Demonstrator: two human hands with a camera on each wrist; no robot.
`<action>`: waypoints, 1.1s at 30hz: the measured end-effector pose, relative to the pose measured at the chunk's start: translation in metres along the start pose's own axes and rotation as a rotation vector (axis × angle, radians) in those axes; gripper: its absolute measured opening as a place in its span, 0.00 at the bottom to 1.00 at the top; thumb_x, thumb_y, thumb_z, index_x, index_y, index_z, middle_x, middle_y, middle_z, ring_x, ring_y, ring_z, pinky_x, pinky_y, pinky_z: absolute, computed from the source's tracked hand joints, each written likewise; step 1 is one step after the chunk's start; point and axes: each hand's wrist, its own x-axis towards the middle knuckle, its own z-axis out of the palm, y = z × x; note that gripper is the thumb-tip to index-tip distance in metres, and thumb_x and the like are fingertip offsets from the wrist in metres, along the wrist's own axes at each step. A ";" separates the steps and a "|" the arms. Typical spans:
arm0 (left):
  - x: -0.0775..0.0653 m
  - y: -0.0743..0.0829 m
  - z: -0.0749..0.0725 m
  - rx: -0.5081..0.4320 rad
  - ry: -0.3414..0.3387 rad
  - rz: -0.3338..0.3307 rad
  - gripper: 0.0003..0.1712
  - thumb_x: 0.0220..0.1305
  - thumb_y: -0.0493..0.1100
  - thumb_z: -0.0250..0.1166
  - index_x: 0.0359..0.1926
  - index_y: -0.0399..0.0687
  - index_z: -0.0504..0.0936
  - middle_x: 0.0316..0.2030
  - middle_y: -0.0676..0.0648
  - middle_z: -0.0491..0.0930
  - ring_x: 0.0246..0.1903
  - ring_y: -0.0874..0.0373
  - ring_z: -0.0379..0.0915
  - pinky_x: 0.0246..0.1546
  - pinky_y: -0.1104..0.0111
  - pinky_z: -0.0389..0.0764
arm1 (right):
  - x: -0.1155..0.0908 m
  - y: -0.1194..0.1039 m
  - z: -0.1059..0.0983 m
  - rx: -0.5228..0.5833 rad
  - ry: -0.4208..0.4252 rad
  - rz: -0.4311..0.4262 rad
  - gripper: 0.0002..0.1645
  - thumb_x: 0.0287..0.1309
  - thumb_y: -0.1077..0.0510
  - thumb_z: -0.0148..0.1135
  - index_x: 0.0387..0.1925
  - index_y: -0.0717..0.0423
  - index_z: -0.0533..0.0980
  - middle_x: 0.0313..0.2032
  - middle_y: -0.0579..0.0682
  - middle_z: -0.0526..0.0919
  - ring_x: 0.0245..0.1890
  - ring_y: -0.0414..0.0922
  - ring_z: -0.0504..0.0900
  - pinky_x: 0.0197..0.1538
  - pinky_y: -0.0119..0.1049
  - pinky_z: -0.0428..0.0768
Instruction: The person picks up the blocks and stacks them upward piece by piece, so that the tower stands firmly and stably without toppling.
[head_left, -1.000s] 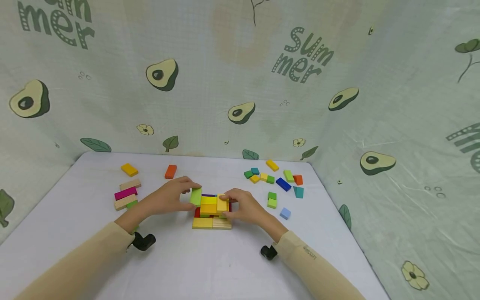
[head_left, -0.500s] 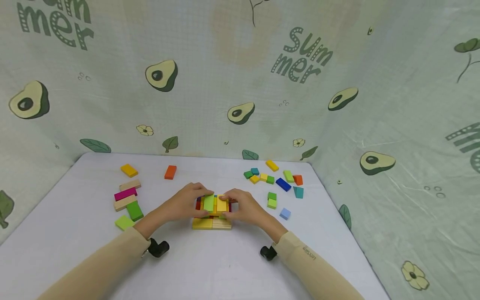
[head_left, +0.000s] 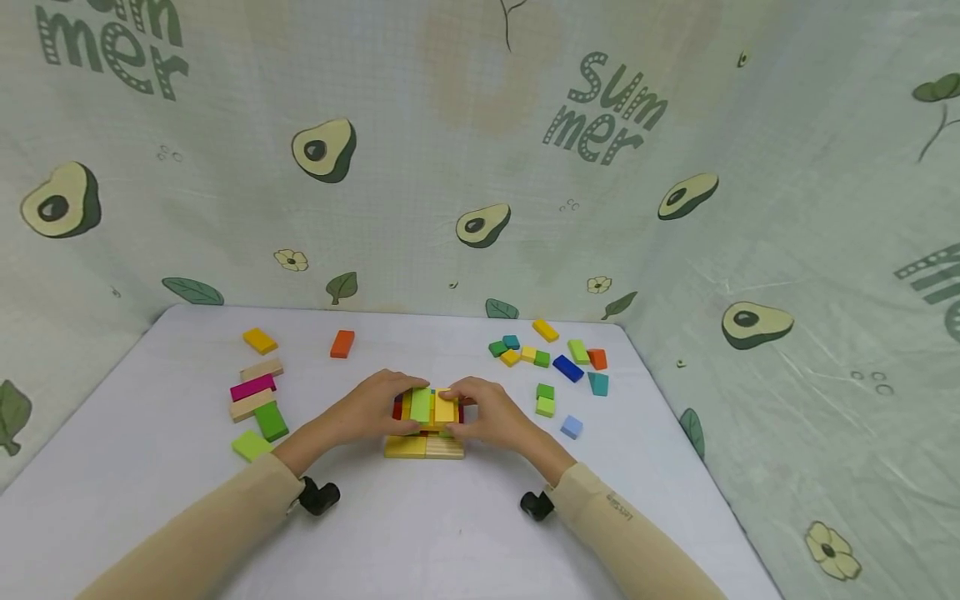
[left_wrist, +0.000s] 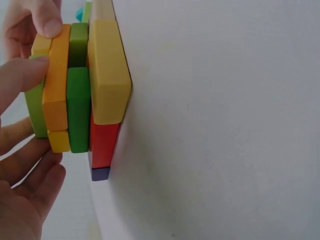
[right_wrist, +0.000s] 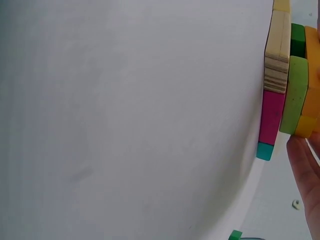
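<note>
A layered stack of coloured wooden blocks stands mid-table, its front bottom made of a yellow block (head_left: 405, 447) and a striped plain block (head_left: 444, 448). On top, my left hand (head_left: 375, 408) pinches a light green block (head_left: 421, 406) between thumb and fingers. Beside it my right hand (head_left: 491, 410) grips a light yellow block (head_left: 446, 408). Beneath these, the left wrist view shows an orange block (left_wrist: 57, 75), a dark green block (left_wrist: 78, 110) and a red block (left_wrist: 105, 145). A magenta block (right_wrist: 271, 117) appears low on the stack in the right wrist view.
Left of the stack lie a green block (head_left: 271, 421), a light green block (head_left: 251, 445), a magenta block (head_left: 252, 387) and plain blocks. An orange-red block (head_left: 342, 343) sits behind. Several small blocks, including a dark blue block (head_left: 567, 368) and a pale blue block (head_left: 572, 427), lie right.
My left hand has carried the light green block rightward onto the stack's top, next to the light yellow block. The right hand has stayed in place.
</note>
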 end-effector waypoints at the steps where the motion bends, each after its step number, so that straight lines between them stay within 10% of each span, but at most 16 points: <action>1: 0.000 -0.001 0.000 -0.006 0.002 0.000 0.38 0.62 0.54 0.79 0.70 0.47 0.79 0.63 0.46 0.82 0.59 0.49 0.74 0.61 0.50 0.80 | 0.000 0.000 0.000 0.002 -0.001 -0.002 0.29 0.62 0.55 0.79 0.64 0.49 0.81 0.61 0.44 0.83 0.59 0.42 0.81 0.65 0.34 0.80; 33: 0.004 -0.002 0.003 -0.012 -0.004 0.001 0.38 0.62 0.55 0.79 0.70 0.47 0.79 0.63 0.46 0.82 0.61 0.48 0.76 0.64 0.49 0.80 | -0.001 0.002 0.003 -0.018 0.013 -0.055 0.30 0.64 0.54 0.78 0.65 0.49 0.78 0.62 0.44 0.81 0.58 0.41 0.81 0.66 0.38 0.81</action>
